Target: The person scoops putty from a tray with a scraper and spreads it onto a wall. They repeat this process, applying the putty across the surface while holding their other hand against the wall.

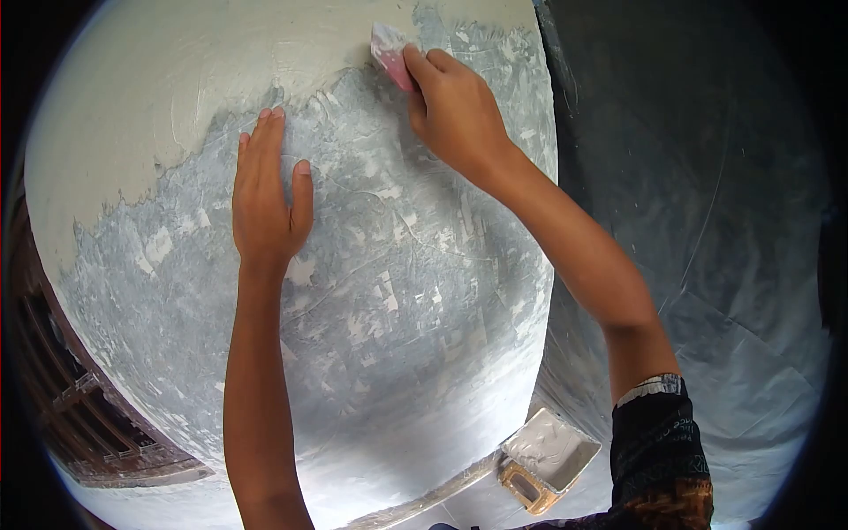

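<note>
My right hand (464,115) grips a small pink scraper (392,57) smeared with white paste, pinched between thumb and fingers. Its edge meets the wall near the boundary of the cream coating (238,62). Below that ragged boundary the wall (389,256) shows a grey surface with patchy white streaks. Flat on this grey part, just under the cream edge, my left hand (269,190) rests with its fingers pointing up and its thumb apart.
A rectangular tray of white paste (552,446) sits low on the right, over a yellowish container (526,490). Dark sheeting (698,221) hangs beyond the wall's right edge. At the lower left is a brown slatted wooden frame (84,406).
</note>
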Action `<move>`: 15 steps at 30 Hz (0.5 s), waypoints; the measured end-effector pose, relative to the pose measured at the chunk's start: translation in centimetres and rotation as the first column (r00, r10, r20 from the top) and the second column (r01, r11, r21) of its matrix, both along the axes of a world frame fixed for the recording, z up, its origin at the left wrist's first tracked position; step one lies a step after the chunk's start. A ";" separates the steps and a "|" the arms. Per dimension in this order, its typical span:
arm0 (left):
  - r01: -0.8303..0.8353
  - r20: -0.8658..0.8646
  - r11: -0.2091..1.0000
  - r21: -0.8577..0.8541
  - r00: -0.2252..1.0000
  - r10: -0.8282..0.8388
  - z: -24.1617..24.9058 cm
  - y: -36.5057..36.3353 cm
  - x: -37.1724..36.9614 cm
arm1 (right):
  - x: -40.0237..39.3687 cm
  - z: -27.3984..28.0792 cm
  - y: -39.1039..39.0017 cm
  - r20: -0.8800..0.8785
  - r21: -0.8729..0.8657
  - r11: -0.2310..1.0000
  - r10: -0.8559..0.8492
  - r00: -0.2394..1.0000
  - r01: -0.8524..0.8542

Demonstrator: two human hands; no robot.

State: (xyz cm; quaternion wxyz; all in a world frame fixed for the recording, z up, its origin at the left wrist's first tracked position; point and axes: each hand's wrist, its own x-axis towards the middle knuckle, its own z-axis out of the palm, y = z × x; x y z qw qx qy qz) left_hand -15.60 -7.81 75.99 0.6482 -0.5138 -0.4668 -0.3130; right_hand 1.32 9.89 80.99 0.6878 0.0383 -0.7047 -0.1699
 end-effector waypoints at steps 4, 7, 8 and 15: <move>-0.008 0.011 1.000 0.019 1.000 0.008 0.0 0.0 0.0 | -1.6 5.8 3.1 -0.094 -0.004 0.992 -0.122 0.988 0.122; -0.002 0.002 1.000 0.018 1.000 0.002 0.1 -0.1 0.1 | -2.6 1.8 3.3 -0.004 -0.009 0.979 -0.205 0.979 0.205; -0.001 0.002 1.000 0.018 1.000 0.001 0.0 -0.1 0.0 | -2.5 -0.8 2.0 0.089 -0.014 0.970 -0.239 0.967 0.241; -0.001 0.013 1.000 -0.007 1.000 0.001 -0.1 0.0 -0.2 | -0.5 1.6 -0.8 0.008 -0.016 0.996 -0.088 0.996 0.089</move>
